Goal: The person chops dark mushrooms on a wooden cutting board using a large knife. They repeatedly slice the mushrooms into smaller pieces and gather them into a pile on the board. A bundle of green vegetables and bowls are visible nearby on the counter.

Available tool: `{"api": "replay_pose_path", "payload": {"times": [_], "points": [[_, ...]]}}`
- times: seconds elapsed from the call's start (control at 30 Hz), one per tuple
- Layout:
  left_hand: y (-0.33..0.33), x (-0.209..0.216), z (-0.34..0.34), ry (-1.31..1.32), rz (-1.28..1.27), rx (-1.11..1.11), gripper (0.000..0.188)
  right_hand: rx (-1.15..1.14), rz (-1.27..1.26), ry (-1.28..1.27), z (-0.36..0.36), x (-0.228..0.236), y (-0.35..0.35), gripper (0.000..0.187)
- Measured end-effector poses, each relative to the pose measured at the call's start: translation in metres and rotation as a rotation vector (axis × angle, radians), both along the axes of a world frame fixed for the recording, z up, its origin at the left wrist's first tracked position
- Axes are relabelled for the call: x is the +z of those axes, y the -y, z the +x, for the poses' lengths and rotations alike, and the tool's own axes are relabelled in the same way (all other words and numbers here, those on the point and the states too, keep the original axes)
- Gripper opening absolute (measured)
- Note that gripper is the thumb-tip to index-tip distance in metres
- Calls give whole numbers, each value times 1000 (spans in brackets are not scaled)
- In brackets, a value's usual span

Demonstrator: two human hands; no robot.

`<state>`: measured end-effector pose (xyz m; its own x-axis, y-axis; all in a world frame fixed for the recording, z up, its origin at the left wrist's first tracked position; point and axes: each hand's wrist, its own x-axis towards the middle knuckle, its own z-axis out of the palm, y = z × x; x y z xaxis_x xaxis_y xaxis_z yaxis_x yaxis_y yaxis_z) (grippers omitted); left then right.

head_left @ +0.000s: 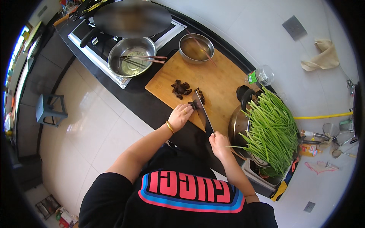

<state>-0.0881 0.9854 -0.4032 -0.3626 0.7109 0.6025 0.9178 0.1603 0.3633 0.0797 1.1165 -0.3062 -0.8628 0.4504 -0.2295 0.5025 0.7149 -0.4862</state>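
My right hand (219, 145) is wrapped round the handle of a kitchen knife (205, 114), whose broad blade stands on edge over the wooden cutting board (224, 91). Left of the blade, my left hand (181, 116), with a ring and a gold bangle, has its fingers bent onto a dark brown mushroom piece (192, 105) on the board. Beyond it lies a small heap of dark mushrooms (181, 89), their exact sort unclear. Cut bits (201, 96) rest against the far end of the blade.
At the board's far edge stands a steel bowl (182, 51) of brownish liquid with a chopstick across it. A larger steel bowl (111, 60) holding chopsticks sits by the stove. Long green stalks (270, 129) pile over a steel pot (236, 123) at right, near a jar (265, 75).
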Motion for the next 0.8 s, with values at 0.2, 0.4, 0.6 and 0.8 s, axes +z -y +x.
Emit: {"api": "replay_pose_path", "payload": {"times": [0.2,0.4,0.6,0.8], "points": [[2,-2,0,-28,26,8,28,-38,-6,-47,-7,-10,-2,27],[2,-4,-2,-22,42,4,32,40,-61,-5,-1,15,-9,23],[2,-1,-1,-14,40,-2,32,25,-92,16,-2,24,-8,21],[2,0,-1,-18,42,2,32,51,41,99,-4,1,-8,24]]}}
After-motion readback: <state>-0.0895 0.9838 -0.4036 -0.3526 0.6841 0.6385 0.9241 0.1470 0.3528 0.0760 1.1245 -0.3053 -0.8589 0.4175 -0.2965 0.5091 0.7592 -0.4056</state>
